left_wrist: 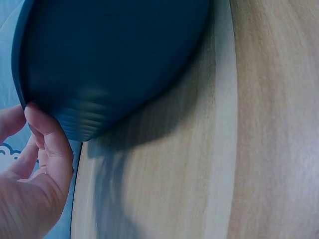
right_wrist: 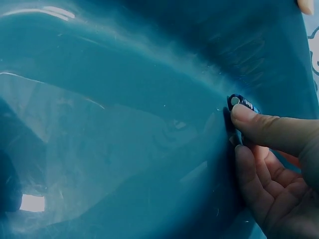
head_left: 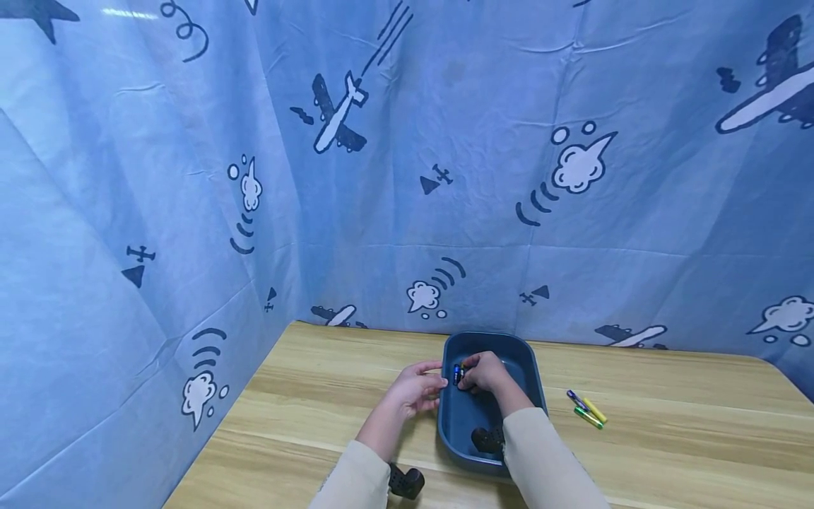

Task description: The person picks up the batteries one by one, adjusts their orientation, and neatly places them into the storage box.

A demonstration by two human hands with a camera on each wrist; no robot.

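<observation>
A dark blue plastic bin with rounded corners stands on the wooden table. My left hand is at its left side; in the left wrist view the thumb and a finger pinch the bin's rim. Inside the bin, close to the left wall, my right hand holds a small dark battery between thumb and fingers. The head view shows a blue battery at those fingertips, with a yellowish bit beside it. The fingers partly hide what lies below the thumb.
Three batteries lie loose on the table right of the bin: a purple one, a yellow one and a green one. Behind the table hangs a blue curtain printed with planes. Black wrist devices sit at both sleeves.
</observation>
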